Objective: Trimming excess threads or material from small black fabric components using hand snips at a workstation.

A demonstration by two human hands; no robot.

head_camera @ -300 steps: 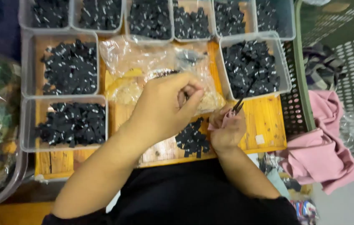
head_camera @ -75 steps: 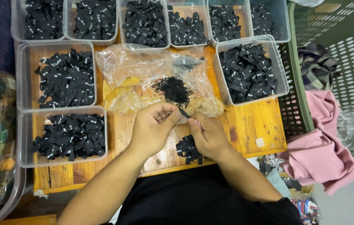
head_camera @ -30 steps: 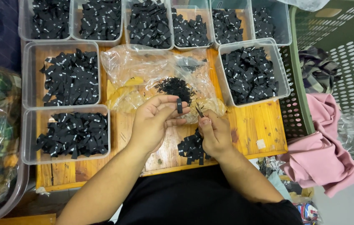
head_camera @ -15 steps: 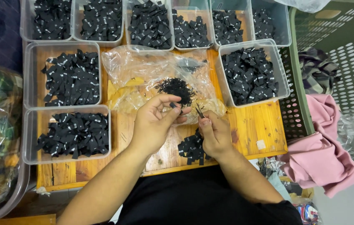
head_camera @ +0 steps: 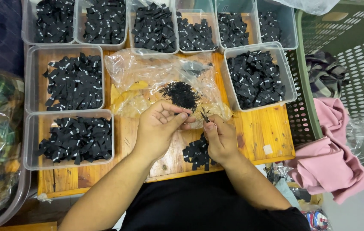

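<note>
Head view: left hand [head_camera: 161, 128] has dropped a bit nearer since half a second ago, fingers curled, pinching a small black label [head_camera: 185, 115] that's barely visible; right hand [head_camera: 220, 137] stays closed on small snips [head_camera: 204, 115] just beside it; near pile of cut labels [head_camera: 197, 152] lies between the wrists, unchanged.

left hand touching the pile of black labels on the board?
Apart. Head view: left hand is raised by the plastic bag; the label pile lies under the right hand.

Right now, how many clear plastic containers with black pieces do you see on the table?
9. Six stand in the back row, partly cut off by the frame; two are stacked at left; one is at right. More may be hidden.
</note>
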